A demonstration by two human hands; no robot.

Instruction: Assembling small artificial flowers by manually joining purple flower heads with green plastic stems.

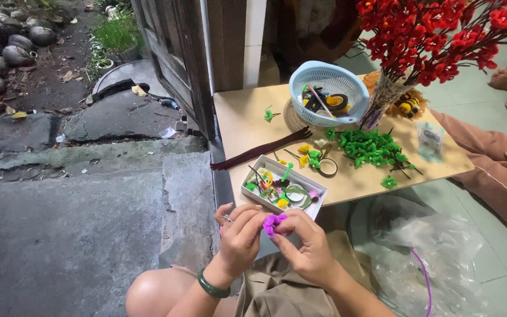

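Both hands pinch a purple pipe-cleaner flower.
The left hand (240,238) and right hand (305,246) grip the purple flower (273,222); squeezing harder would probably flatten its loops.

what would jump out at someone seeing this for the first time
The red artificial blossoms in a vase at the far right of the low table stand out first. Near the bottom centre, the left hand and right hand pinch a small purple fuzzy flower piece. A light blue basket sits behind.
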